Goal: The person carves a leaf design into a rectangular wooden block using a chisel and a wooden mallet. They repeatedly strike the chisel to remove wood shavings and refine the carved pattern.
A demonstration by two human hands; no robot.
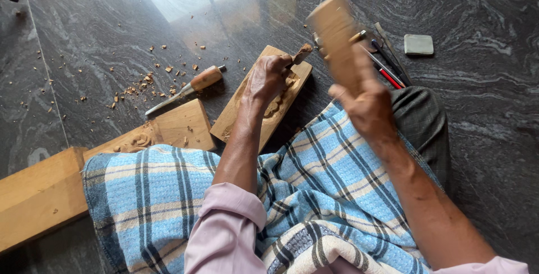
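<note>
So I'm looking down at a dark, glossy stone floor (pixel 477 150) with grey swirls in it, a bright patch of light reflecting near the top, and little wood chips (pixel 137 86) scattered around.

The main thing is a small carved wooden plank (pixel 247 114) lying flat on the floor, angled, right in front of my knees. My left hand (pixel 268 77) sits on its upper end, fingers curled shut around a chisel (pixel 301 54) whose handle end pokes out toward the upper right. The blade is hidden under the hand, so I can't tell exactly where it meets the wood. Left forearm runs pretty much straight down from the plank to a pink sleeve.

My right hand (pixel 368 105) is up and to the right of the plank, closed around the bottom of a wooden mallet (pixel 336 35). The mallet is raised, tilted and blurry, just beside the chisel's end. Right arm comes in diagonally from the lower right corner.

Left of the plank: a second chisel (pixel 188 87) with a wooden handle lying among the chips, then another carved board (pixel 168 131), then a thick beam (pixel 36 195). Right of the plank, behind the mallet, a bundle of thin tools (pixel 387 66) and a small grey block (pixel 419 44). A blue checked cloth (pixel 314 190) covers my lap.
</note>
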